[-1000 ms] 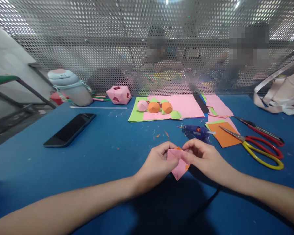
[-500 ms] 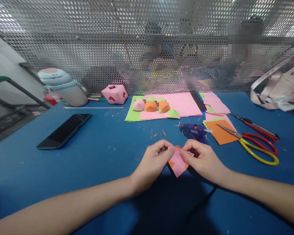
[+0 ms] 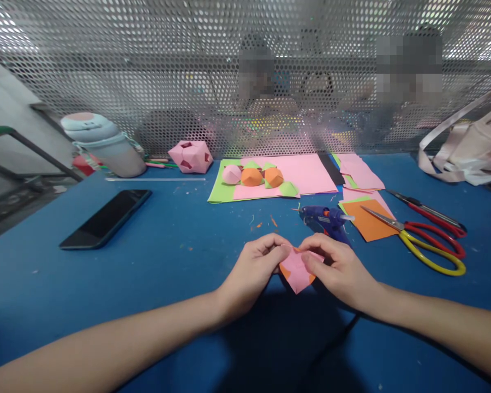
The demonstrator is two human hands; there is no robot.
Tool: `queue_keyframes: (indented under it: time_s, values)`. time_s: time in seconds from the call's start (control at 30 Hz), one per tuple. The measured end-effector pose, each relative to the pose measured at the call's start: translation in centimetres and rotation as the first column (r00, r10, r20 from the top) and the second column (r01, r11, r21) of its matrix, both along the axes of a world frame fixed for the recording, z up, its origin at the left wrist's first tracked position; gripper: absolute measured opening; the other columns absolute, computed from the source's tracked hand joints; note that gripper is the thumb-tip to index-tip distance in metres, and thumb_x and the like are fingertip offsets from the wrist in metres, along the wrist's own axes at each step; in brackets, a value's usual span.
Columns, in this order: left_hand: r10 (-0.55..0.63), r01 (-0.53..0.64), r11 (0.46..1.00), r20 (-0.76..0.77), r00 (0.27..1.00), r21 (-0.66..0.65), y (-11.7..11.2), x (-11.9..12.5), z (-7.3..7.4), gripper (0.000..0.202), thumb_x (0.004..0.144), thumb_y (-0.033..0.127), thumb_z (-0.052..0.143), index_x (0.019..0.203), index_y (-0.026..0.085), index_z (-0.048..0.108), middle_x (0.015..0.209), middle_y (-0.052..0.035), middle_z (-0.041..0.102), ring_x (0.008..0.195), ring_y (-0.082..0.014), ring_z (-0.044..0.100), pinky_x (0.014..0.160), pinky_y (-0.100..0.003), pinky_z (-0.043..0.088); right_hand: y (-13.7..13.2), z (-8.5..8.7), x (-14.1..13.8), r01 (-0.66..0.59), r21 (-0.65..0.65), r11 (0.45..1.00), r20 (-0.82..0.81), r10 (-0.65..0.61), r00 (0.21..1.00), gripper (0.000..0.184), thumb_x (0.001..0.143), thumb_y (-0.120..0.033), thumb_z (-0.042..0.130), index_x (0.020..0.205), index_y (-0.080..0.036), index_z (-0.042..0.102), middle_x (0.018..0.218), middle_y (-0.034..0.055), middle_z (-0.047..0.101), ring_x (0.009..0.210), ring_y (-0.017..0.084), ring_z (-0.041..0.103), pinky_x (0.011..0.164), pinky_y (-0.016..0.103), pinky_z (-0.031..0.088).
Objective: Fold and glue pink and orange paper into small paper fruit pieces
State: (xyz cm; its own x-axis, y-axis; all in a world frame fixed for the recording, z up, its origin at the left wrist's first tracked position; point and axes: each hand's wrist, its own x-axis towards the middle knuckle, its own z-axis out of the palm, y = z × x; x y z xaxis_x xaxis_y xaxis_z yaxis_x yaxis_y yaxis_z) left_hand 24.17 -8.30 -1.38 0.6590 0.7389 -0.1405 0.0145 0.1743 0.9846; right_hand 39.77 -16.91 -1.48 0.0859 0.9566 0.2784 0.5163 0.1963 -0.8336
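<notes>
A small folded paper piece (image 3: 297,272), pink with orange showing at its edges, is held just above the blue table (image 3: 180,240) near the front middle. My left hand (image 3: 256,267) pinches its left side with curled fingers. My right hand (image 3: 337,267) pinches its right side, thumb on top. A blue glue gun (image 3: 325,217) lies right behind my right hand, its black cable running toward me.
Pink and green sheets (image 3: 306,174) with paper balls (image 3: 251,177) lie behind. Orange paper (image 3: 370,221) and two scissors (image 3: 431,245) lie right. A phone (image 3: 106,218), a pink paper polyhedron (image 3: 190,156), a bottle (image 3: 102,144) stand left. A bag (image 3: 470,153) sits far right. People sit behind the mesh screen.
The view shifted slightly. My hands have drawn closer together on the paper piece and pressed its top fold down; less orange shows now.
</notes>
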Motion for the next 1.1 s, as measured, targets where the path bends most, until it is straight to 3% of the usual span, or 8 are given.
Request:
queue_keyframes:
  time_s: [0.2, 0.37, 0.57, 0.87, 1.1]
  values:
    - [-0.001, 0.007, 0.996, -0.067, 0.998, 0.092, -0.2, 0.1, 0.3, 0.014, 0.077, 0.026, 0.057, 0.070, 0.016, 0.062, 0.065, 0.0002, 0.058, 0.062, -0.0122, 0.051, 0.060, -0.022, 0.041, 0.1, -0.2, 0.2, -0.051, 0.117, 0.992, 0.111, 0.038, 0.993, 0.015, 0.083, -0.011, 0.047, 0.086, -0.019, 0.060, 0.077, 0.0017, 0.056, 0.069, 0.013, 0.052, 0.064, 0.026, 0.043]
    - [-0.004, 0.033, 0.973, -0.127, 0.992, 0.227, -0.5, 0.1, 1.0, 0.014, 0.078, 0.022, 0.056, 0.069, 0.016, 0.064, 0.066, 0.0007, 0.059, 0.065, -0.0120, 0.051, 0.063, -0.021, 0.041, 0.1, 0.4, 0.1, -0.006, 0.039, 0.999, 0.009, 0.005, 1.000, 0.014, 0.083, -0.014, 0.050, 0.071, -0.018, 0.053, 0.072, -0.0002, 0.055, 0.065, 0.011, 0.051, 0.060, 0.024, 0.042]
    - [-0.016, 0.059, 0.947, -0.136, 0.991, 0.316, -0.5, -0.2, 1.0, 0.015, 0.080, 0.023, 0.054, 0.072, 0.017, 0.065, 0.069, -0.0001, 0.060, 0.068, -0.0132, 0.052, 0.064, -0.022, 0.041, 0.1, 0.5, -0.2, 0.036, -0.095, 0.995, -0.066, -0.043, 0.997, 0.005, 0.084, -0.021, 0.053, 0.080, -0.018, 0.055, 0.064, -0.0035, 0.052, 0.057, 0.009, 0.049, 0.053, 0.021, 0.040]
    - [-0.054, 0.096, 0.948, -0.143, 0.988, 0.305, -0.7, 0.1, 0.9, 0.011, 0.076, 0.024, 0.061, 0.069, 0.015, 0.060, 0.064, 0.0016, 0.056, 0.059, -0.0097, 0.047, 0.055, -0.019, 0.038, -0.4, 0.1, -0.4, 0.001, 0.093, 0.996, 0.137, -0.014, 0.990, 0.012, 0.084, -0.014, 0.051, 0.074, -0.018, 0.057, 0.071, 0.0002, 0.055, 0.064, 0.012, 0.052, 0.060, 0.024, 0.040]
    - [0.001, 0.069, 0.921, -0.180, 0.984, 0.383, -0.5, -0.1, 0.5, 0.011, 0.079, 0.024, 0.058, 0.072, 0.016, 0.060, 0.063, 0.0022, 0.052, 0.057, -0.0091, 0.045, 0.053, -0.019, 0.035, -0.4, 0.3, -0.3, 0.000, 0.039, 0.999, 0.089, -0.004, 0.996, 0.011, 0.085, -0.013, 0.051, 0.082, -0.019, 0.060, 0.077, 0.0000, 0.058, 0.071, 0.012, 0.054, 0.064, 0.024, 0.042]
